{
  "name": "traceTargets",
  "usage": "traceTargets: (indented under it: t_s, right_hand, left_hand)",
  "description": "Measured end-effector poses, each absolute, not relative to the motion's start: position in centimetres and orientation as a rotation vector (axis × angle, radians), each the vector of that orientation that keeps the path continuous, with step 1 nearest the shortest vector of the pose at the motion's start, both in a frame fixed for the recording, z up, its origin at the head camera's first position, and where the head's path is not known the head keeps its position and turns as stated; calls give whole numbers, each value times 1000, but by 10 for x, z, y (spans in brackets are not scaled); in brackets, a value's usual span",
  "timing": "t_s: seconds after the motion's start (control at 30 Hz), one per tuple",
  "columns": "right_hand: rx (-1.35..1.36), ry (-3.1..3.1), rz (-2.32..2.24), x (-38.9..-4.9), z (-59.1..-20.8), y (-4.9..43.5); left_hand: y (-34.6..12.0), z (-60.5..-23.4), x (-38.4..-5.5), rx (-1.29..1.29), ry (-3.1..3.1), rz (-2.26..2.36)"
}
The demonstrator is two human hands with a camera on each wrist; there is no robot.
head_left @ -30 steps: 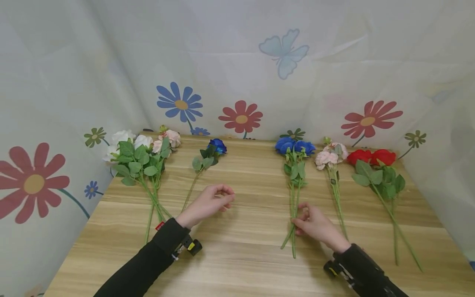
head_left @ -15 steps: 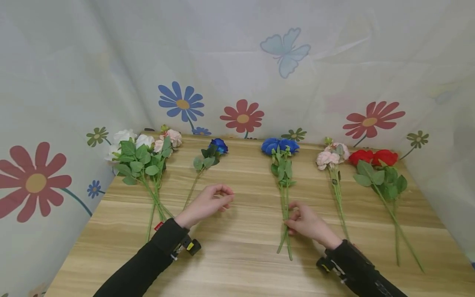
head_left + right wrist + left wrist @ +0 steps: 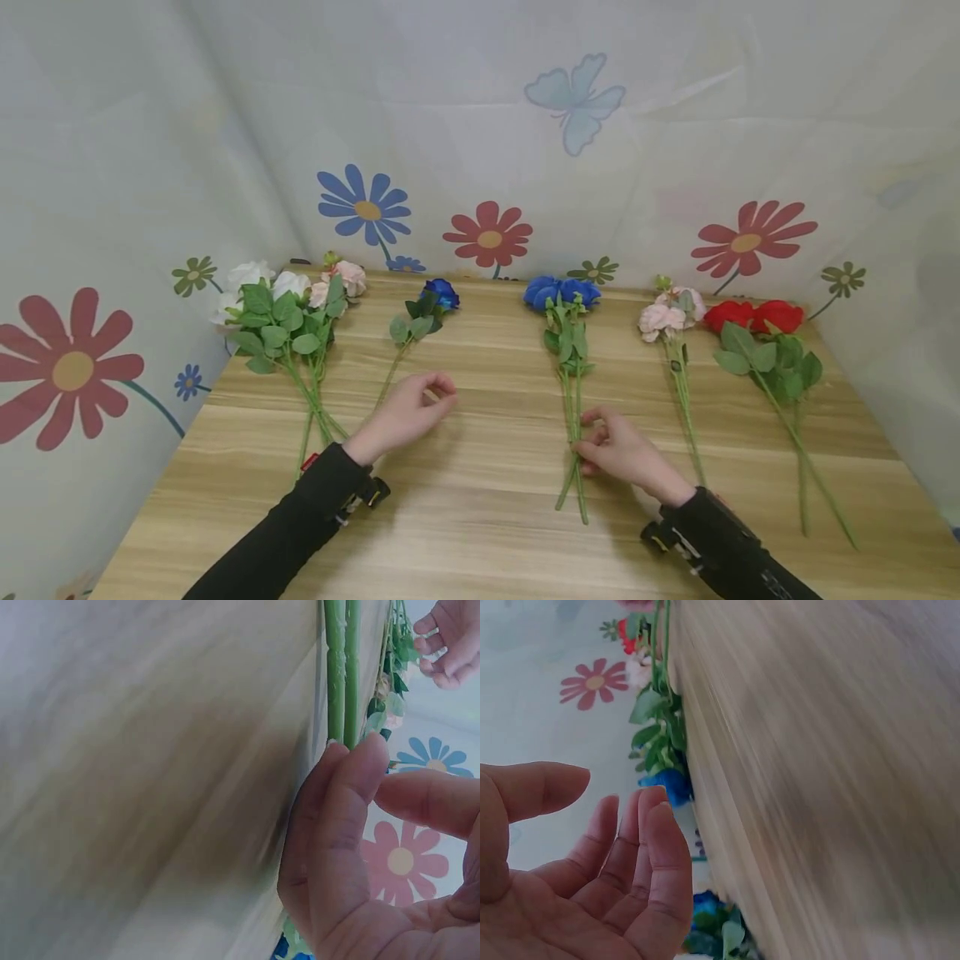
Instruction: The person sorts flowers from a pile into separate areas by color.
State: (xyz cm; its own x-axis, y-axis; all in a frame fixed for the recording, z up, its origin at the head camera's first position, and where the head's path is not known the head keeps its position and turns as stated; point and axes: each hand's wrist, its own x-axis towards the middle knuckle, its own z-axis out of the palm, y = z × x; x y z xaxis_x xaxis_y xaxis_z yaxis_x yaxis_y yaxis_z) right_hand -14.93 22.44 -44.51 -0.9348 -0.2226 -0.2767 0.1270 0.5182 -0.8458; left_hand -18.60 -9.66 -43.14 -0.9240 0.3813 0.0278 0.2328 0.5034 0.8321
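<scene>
Two blue artificial roses (image 3: pixel 561 293) lie on the wooden table with their crossed green stems (image 3: pixel 336 682) pointing toward me. My right hand (image 3: pixel 628 452) pinches these stems between thumb and fingers, low down near where they cross. My left hand (image 3: pixel 405 417) hovers above the table with fingers loosely bent and the palm holding nothing, as the left wrist view also shows. Just beyond it lies a single blue rose (image 3: pixel 441 294), the lower part of its stem hidden behind that hand.
White roses (image 3: pixel 251 279) and pink flowers (image 3: pixel 348 281) lie bunched at the left. On the right are pale pink flowers (image 3: pixel 662 321) and red roses (image 3: pixel 776 317). A printed curtain (image 3: pixel 450 100) hangs behind the table (image 3: pixel 480 517).
The right hand has slid the paired blue roses leftward along the table, mostly in the first half second. Lately the left hand has drawn back slightly to the left.
</scene>
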Motion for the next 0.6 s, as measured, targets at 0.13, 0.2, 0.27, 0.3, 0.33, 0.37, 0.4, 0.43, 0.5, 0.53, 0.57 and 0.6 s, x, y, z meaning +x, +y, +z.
traceTargets:
  t_s: [0.13,0.2,0.27,0.3,0.33,0.37,0.4,0.43,0.5,0.53,0.57,0.6]
  right_hand:
    - [-88,2530,-1347,-148,-441,228]
    - [-99,2591,-1376,-148,-439,230]
    - [-118,2623,-1456,-148,-436,229]
    - [-120,2611,-1523,-148,-434,229]
    - [-122,2594,-1587,-147,-433,228]
    - [-122,2570,-1649,-147,-431,227]
    - [-122,2545,-1703,-146,-429,225]
    - [-114,2511,-1752,-145,-427,224]
    - [-92,2412,-1851,-143,-423,221]
    - [-83,2360,-1892,-143,-421,220]
    - [-73,2304,-1931,-142,-419,218]
    - [-67,2241,-1976,-142,-417,216]
  left_hand:
    - [-108,-427,-186,501,2709,1268]
    - [-117,-422,-186,468,2761,1186]
    - [-126,-416,-186,438,2809,1095]
    - [-131,-413,-186,427,2823,1057]
    - [-136,-409,-186,413,2840,1021]
    - [-141,-406,-186,402,2858,985]
    - [-146,-403,-186,396,2875,952]
    - [-151,-401,-185,388,2895,916]
    - [-160,-399,-184,373,2926,858]
    - [-163,-399,-183,364,2935,836]
    - [-167,-399,-181,356,2940,818]
    - [-169,-400,-180,348,2942,798]
